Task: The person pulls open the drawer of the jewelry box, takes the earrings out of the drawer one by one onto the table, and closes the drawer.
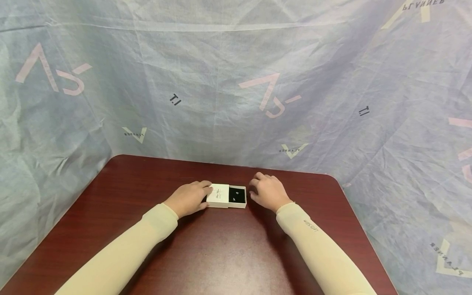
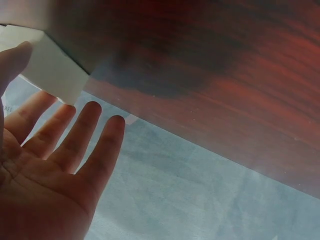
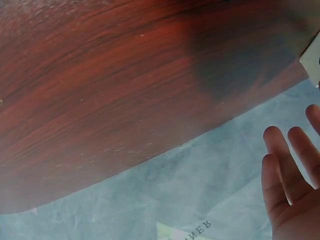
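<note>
A small white jewelry box (image 1: 218, 196) with dark lettering lies on the table, its inner drawer (image 1: 242, 205) slid partly out to the right. A black pad (image 1: 236, 196) in that drawer bears two small silvery pieces, likely earrings. My left hand (image 1: 189, 198) holds the box's left end between thumb and fingers; the left wrist view shows the thumb (image 2: 19, 61) on one side of the white box (image 2: 57, 70). Just right of the drawer, my right hand (image 1: 269, 192) has loosely bent fingers and nothing visible in it. The right wrist view catches only a box corner (image 3: 313, 62).
The dark red wooden table (image 1: 228, 254) has rounded far corners. Behind it and along both sides hangs a grey-blue printed cloth (image 1: 214, 82). Pale sleeves (image 1: 125, 250) cover both forearms.
</note>
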{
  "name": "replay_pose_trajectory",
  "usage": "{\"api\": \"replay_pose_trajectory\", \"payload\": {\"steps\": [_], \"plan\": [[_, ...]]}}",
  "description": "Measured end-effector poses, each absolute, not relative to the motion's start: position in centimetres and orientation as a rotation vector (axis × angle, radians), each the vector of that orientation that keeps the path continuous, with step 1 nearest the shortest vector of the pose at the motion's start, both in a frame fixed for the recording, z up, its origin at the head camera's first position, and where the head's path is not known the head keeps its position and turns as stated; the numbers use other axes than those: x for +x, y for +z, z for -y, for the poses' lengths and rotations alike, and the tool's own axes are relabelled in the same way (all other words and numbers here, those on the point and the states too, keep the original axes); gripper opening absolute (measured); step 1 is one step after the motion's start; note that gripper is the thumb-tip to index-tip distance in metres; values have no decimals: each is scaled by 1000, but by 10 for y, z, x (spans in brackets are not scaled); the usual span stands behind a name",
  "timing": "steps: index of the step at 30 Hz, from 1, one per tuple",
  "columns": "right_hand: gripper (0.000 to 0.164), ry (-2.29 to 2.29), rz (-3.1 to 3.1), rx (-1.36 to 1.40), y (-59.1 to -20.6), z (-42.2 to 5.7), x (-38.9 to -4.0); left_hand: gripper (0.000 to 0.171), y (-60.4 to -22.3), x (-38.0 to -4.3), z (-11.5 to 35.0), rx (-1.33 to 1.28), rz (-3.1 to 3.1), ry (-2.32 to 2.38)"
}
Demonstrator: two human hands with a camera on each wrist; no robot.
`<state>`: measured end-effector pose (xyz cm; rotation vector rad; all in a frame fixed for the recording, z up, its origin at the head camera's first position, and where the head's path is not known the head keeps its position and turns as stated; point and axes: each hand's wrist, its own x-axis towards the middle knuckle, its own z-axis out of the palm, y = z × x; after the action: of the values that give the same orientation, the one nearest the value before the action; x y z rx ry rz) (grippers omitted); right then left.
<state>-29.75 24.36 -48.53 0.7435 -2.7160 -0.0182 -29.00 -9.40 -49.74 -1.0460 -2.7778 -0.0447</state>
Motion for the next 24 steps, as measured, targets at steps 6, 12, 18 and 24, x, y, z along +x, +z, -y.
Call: {"api": "replay_pose_trajectory", "payload": {"steps": [6, 12, 18, 24], "plan": [[23, 0, 2715, 764, -482, -238, -299, 49, -494, -288, 93, -1048, 2783, -42], [19, 20, 2696, 802, -482, -232, -301, 48, -494, -289, 94, -1056, 2786, -46], [16, 30, 2720, 813, -483, -225, -302, 48, -494, -290, 94, -1064, 2777, -37], [8, 39, 2768, 829, -483, -217, -301, 47, -494, -288, 94, -1056, 2781, -42]]}}
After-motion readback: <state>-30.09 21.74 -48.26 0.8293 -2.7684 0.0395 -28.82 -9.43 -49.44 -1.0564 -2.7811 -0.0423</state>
